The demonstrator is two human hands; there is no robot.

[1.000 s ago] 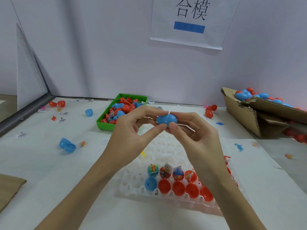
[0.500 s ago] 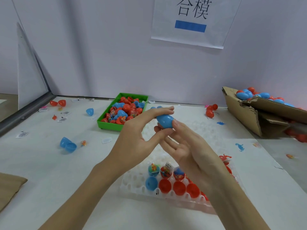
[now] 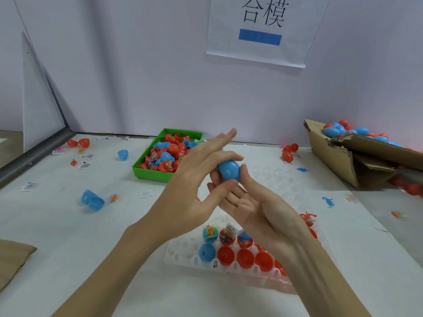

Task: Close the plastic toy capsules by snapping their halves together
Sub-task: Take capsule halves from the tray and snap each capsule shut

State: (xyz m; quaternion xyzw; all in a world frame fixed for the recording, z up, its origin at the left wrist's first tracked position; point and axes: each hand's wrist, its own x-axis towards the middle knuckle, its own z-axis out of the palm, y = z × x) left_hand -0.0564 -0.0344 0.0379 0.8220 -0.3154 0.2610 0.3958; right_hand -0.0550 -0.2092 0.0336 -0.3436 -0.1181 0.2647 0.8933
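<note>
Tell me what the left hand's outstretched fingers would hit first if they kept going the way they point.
Probably nothing near: the left hand points up and away, over the green plastic tray, toward the pale back wall. Depth is unclear.

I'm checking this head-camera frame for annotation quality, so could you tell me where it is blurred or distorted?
Head view: lighting is even and soft, without harsh glare. The blue capsule and both the left hand and right hand are reasonably sharp. The cardboard box smears at the right edge, and wide-angle distortion slants the wall lines.
</note>
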